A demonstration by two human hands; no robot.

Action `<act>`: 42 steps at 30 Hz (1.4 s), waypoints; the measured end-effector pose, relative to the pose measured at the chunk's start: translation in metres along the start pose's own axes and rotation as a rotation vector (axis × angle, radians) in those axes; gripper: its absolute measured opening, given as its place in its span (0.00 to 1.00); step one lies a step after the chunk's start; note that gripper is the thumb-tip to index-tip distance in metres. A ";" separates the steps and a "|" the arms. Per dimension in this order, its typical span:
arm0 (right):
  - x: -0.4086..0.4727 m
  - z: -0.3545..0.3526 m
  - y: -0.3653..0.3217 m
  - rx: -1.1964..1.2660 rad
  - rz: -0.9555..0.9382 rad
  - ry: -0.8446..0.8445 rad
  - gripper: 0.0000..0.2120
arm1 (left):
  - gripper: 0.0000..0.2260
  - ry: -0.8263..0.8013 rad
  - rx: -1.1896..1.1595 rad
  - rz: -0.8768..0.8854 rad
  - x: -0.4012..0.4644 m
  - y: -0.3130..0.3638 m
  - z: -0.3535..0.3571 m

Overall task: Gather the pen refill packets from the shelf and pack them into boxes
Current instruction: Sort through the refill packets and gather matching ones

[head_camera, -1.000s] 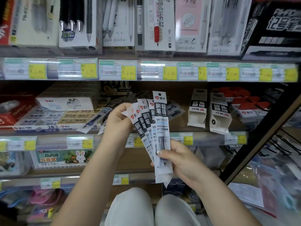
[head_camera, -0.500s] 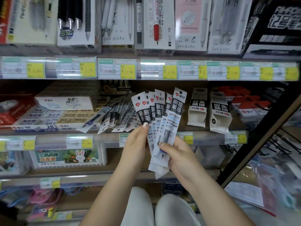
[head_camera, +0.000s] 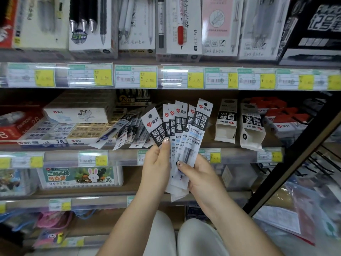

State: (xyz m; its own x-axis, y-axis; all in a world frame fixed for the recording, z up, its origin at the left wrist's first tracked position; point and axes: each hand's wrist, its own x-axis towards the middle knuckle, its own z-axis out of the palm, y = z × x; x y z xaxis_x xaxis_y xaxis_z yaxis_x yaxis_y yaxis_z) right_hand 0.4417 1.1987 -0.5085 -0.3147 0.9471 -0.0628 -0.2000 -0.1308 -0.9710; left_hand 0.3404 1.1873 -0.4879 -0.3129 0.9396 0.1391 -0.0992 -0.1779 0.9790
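- on the far left of the middle shelf [head_camera: 60, 147]: red pencil boxes [head_camera: 17, 126], then stacked erasers [head_camera: 60, 133] under a white box [head_camera: 77, 115].
- below these, on the next shelf down: a marker case [head_camera: 79, 177] printed with a rabbit.
- right of the erasers, loose on the shelf: more refill packets [head_camera: 127, 132], lying slanted and overlapping.
- left hand [head_camera: 156, 163], raised before the shelf edge: pinched the leftmost packet [head_camera: 155, 129] of a fan, thumb on its front, packet tilted left.
- fan [head_camera: 182, 130] of refill packets, upright between the two hands, black-and-white headers up, bottoms bunched together low down.
- right hand [head_camera: 201, 179]: clamped on the fan's lower half, thumb pressed on the front packet, fingers curled behind.
- hands close together, both on the fan, held clear of the shelf.
- right of the fan, on the same shelf: two open boxes [head_camera: 239, 124], printed upside down, openings facing downward and forward.
- far right: red-capped items [head_camera: 282, 115], blurred, and a black slanted bar [head_camera: 295, 154].
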 end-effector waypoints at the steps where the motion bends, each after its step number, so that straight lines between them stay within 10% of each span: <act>1: 0.000 0.000 0.000 -0.008 0.003 0.002 0.14 | 0.14 0.013 -0.006 -0.007 -0.002 0.003 0.001; 42: -0.009 0.003 -0.008 -0.215 -0.045 0.035 0.13 | 0.11 0.021 -0.030 0.005 0.002 -0.006 0.004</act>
State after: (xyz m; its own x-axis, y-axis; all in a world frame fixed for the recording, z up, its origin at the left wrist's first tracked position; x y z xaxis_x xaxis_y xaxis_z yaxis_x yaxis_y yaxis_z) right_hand 0.4433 1.1905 -0.4991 -0.2764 0.9608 -0.0227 -0.0097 -0.0264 -0.9996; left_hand 0.3436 1.1917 -0.4929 -0.3330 0.9324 0.1405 -0.1257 -0.1916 0.9734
